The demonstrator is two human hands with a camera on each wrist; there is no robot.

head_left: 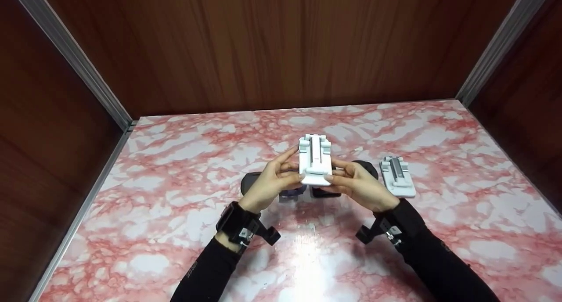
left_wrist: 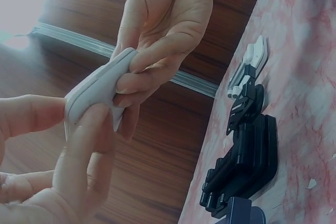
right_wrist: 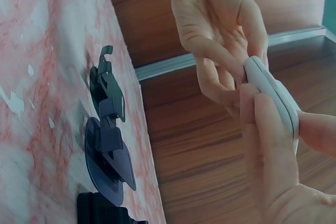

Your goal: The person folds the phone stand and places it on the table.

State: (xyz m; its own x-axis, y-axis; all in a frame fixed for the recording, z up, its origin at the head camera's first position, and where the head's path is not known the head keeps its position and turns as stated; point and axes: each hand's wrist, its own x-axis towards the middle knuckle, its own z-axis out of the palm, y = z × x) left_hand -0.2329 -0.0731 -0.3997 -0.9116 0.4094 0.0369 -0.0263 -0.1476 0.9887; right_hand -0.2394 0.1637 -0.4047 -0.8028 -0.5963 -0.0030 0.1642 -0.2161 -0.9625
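A white folded phone stand point(head_left: 315, 163) is held up above the table between both hands. My left hand point(head_left: 273, 181) grips its left edge, thumb on the front and fingers behind. The right hand point(head_left: 361, 185) pinches the opposite edge in the same way. From the left wrist view, the fingertips of both hands press against the smooth white back of the phone stand point(left_wrist: 97, 87). The right wrist view shows the phone stand point(right_wrist: 273, 95) edge-on.
A second white phone stand point(head_left: 398, 179) with a grey arm lies to the right. Behind the hands, partly hidden, lie dark stands: a black one point(left_wrist: 252, 150), a dark purple one point(right_wrist: 107, 156) and a dark green one point(right_wrist: 105, 90). Wood-grain panels point(head_left: 263, 47) enclose the marbled table point(head_left: 175, 196).
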